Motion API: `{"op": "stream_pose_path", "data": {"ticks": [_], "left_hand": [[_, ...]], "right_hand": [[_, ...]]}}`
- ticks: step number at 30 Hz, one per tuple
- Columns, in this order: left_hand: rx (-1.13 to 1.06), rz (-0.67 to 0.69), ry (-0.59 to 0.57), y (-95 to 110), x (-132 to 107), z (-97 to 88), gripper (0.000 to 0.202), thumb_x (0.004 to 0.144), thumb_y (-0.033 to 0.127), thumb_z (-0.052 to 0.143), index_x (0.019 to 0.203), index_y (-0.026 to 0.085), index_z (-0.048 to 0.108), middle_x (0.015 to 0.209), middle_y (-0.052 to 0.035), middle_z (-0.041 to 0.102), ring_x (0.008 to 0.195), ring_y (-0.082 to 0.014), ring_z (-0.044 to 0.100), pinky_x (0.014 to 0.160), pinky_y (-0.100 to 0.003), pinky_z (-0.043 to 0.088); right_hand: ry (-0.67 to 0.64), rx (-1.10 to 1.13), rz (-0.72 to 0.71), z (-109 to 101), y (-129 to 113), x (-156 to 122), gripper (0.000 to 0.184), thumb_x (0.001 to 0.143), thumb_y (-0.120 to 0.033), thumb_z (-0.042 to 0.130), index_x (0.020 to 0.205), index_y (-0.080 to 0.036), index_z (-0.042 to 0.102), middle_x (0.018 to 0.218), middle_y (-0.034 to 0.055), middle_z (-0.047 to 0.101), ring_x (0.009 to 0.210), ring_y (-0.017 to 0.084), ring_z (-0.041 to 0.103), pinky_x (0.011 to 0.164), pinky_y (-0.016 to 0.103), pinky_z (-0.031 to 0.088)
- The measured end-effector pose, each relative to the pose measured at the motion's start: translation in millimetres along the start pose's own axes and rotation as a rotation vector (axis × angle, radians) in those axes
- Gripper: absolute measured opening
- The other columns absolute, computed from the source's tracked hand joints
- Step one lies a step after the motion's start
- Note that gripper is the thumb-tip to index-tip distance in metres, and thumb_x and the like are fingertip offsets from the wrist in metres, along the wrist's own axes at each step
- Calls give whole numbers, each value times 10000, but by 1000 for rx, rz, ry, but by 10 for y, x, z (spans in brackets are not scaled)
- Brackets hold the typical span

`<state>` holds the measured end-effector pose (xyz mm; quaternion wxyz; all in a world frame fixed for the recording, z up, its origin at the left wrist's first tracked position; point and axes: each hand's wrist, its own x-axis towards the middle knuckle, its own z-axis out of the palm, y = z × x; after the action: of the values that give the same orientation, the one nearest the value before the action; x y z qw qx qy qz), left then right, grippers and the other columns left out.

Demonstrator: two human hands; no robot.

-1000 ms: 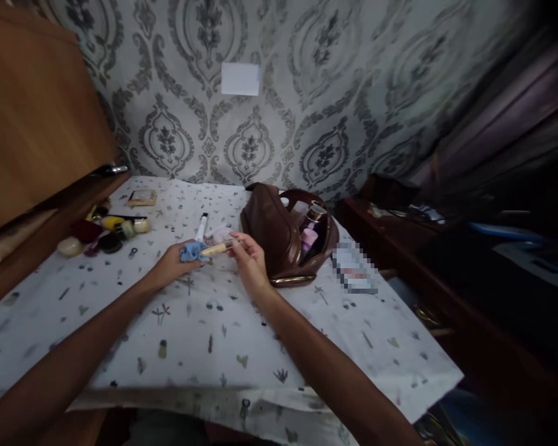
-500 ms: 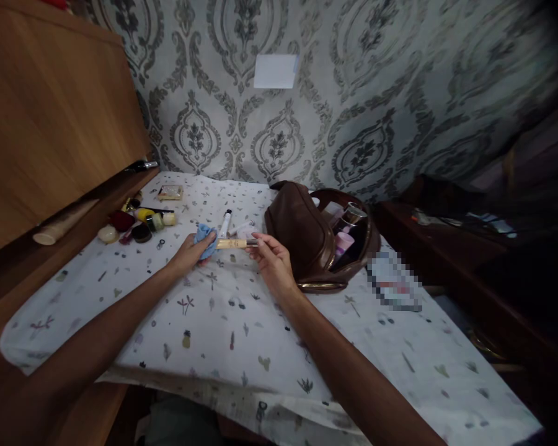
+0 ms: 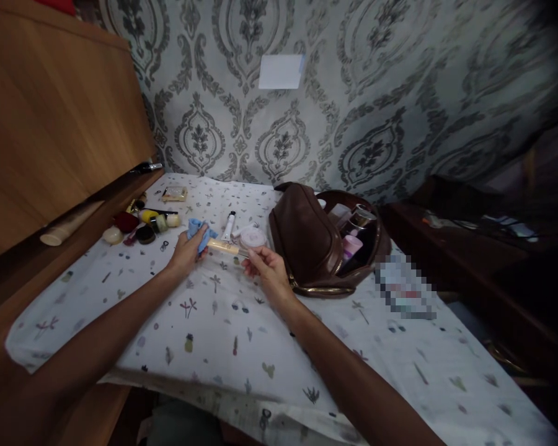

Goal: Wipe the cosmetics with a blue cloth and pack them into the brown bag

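My left hand (image 3: 185,254) is closed around a crumpled blue cloth (image 3: 197,233), which touches the left end of a slim beige cosmetic tube (image 3: 223,246). My right hand (image 3: 268,271) pinches the tube's clear and silvery right end between thumb and fingers. The tube is held a little above the patterned sheet, sloping down to the right. Just behind it lie a round pale powder compact (image 3: 253,236) and a small white tube with a black cap (image 3: 229,225). An unzipped brown leather bag (image 3: 302,238) stands right of my right hand, with cosmetics inside.
Several small bottles and jars (image 3: 145,233) stand at the left, near a gold-coloured case (image 3: 174,194). A wooden panel (image 3: 65,105) borders the left side. Patterned wallpaper rises behind. A blurred-out item (image 3: 404,288) lies right of the bag.
The tube has tilted, its right end now lower. My left hand and the cloth have turned slightly up and left. More of the round compact shows behind the tube.
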<state>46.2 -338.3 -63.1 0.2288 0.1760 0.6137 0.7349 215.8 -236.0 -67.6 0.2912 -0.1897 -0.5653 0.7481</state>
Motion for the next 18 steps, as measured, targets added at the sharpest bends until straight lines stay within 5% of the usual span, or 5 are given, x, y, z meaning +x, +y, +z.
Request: {"op": "stream_pose_path", "data": {"ticks": [9,14,18], "left_hand": [[383,249,-142,-49,42,-130,418,805,572,635,692,182,533,557,34,524,494,-102,487,473,-205,375],[740,581,-134,53,-17,-191,288,890,419,544,1003,165,618,866,-30,664,798,-185,611,746,-281,474],[942,880,-164,116,-144,-157,379,927,354,490,1231,141,563,1135,-119,650,1044,-259,600,911,-365,459]], "right_hand": [[84,32,-18,-2,-46,-8,458,659,-596,787,681,-201,555,558,-30,618,449,86,476,460,221,361],[123,10,-50,-12,-21,6,483,680,-633,753,664,-200,540,541,-30,602,430,84,474,439,219,358],[118,-18,-21,8,1,-7,519,672,-681,733,661,-199,543,526,-30,602,411,86,479,416,219,342]]}}
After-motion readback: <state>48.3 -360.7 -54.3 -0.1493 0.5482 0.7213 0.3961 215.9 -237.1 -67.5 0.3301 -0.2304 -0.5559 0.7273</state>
